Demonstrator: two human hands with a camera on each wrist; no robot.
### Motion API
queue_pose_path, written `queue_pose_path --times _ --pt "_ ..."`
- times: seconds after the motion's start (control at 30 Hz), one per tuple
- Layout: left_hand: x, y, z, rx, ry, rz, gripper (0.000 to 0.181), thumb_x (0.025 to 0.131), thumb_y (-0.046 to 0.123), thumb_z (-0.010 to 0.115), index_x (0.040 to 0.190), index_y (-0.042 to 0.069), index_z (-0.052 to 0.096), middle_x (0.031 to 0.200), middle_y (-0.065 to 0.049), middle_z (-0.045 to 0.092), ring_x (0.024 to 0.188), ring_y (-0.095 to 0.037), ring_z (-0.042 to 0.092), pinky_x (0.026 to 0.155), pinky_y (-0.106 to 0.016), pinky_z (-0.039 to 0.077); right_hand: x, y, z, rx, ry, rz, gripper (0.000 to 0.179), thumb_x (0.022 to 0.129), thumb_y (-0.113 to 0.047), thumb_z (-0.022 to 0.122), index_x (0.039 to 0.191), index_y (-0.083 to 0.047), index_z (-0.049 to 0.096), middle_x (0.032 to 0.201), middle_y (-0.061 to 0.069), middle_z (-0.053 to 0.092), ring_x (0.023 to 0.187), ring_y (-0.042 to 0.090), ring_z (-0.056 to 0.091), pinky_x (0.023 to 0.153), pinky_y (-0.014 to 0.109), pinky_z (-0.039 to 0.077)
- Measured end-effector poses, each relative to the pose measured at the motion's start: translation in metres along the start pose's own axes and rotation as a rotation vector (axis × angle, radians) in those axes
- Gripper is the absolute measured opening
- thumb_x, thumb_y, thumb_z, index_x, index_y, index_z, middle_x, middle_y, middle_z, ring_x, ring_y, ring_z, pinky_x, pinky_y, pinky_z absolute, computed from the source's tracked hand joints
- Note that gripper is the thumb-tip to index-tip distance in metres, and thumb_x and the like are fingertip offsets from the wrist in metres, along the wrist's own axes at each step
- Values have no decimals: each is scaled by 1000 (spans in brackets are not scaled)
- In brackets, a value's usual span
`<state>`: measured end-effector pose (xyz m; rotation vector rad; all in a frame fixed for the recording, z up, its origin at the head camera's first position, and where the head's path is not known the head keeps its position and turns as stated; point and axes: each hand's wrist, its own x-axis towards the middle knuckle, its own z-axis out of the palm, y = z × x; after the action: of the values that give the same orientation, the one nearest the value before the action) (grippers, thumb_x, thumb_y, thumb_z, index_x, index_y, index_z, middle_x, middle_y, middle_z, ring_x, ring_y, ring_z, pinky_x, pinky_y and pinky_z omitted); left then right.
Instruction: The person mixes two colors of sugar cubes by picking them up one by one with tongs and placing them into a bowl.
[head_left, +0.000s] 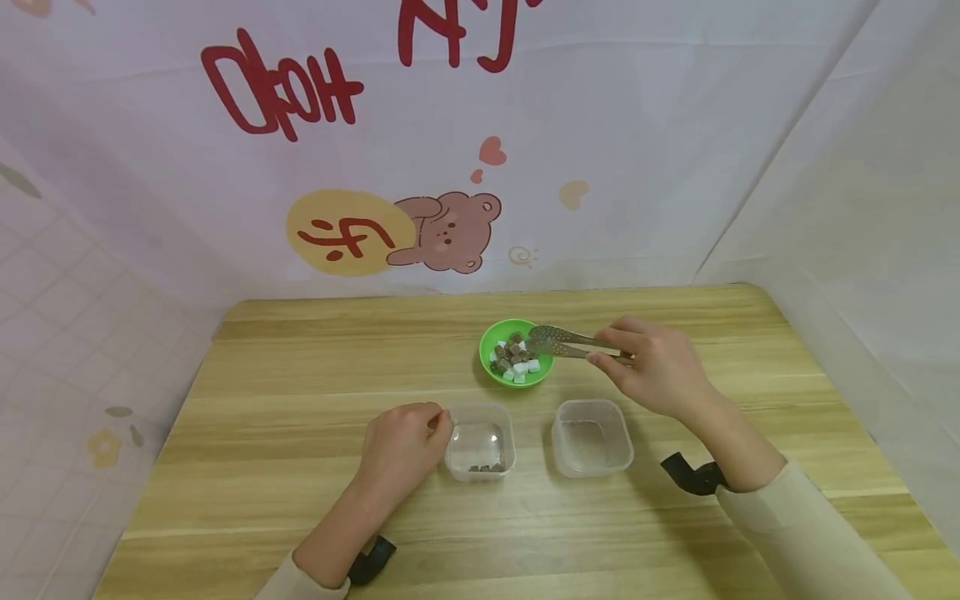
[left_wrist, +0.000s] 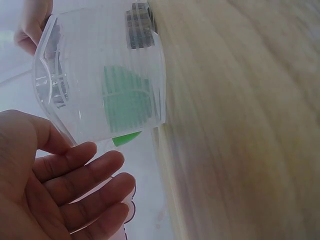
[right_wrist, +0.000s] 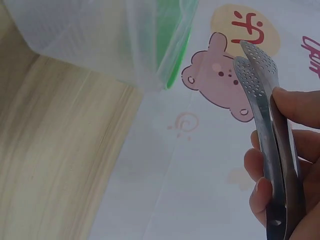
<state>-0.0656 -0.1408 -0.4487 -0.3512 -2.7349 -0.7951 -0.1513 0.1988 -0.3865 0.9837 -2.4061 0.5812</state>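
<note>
My right hand [head_left: 660, 367] holds metal tongs [right_wrist: 272, 135] with perforated tips, thumb on one arm and fingers on the other. In the head view the tong tips overlap the right side of a green bowl [head_left: 486, 367]. Brown cubes [head_left: 513, 354] and white cubes [head_left: 521, 370] are heaped in that bowl. My left hand [head_left: 405, 442] pinches the rim corner of a clear plastic container [left_wrist: 85, 100] between thumb and index finger, its other fingers loosely bent. Several brown cubes [left_wrist: 139, 27] lie along the near side inside this container.
A second clear plastic container [head_left: 592, 460] stands to the right of the first one, below the tongs. Everything rests on a wood-grain table [head_left: 300, 367]. A white printed cloth [head_left: 600, 108] hangs behind the table's far edge.
</note>
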Motion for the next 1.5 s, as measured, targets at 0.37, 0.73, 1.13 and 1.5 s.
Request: queue_pose_path --times 0.37,0.73,1.13,1.5 --pt "0 0 0 -2 3 -2 29 93 11 67 65 16 67 65 5 68 50 -3 39 49 -23 40 12 -18 -11 10 -26 -91 23 78 -17 87 97 -5 80 93 4 75 63 10 66 53 30 51" --pt "0 0 0 -4 13 13 32 93 10 67 62 17 64 69 3 71 51 -2 40 48 -23 41 31 -49 -5 22 -161 -225 21 78 -22 89 94 -14 79 84 -9 67 62 3 54 52 22 42" --pt "-1 1 -1 -6 6 1 29 92 9 68 64 16 66 68 3 70 49 -3 37 47 -23 38 40 -78 8 -101 -438 -306 15 82 -28 83 85 -16 74 73 -11 50 56 4 42 49 23 36" --pt "-1 0 -1 0 17 6 37 92 11 68 58 21 56 63 6 65 49 -3 35 46 -24 37 44 -95 27 -106 -575 -367 20 80 -27 82 73 -19 66 70 -9 53 55 8 44 49 26 40"
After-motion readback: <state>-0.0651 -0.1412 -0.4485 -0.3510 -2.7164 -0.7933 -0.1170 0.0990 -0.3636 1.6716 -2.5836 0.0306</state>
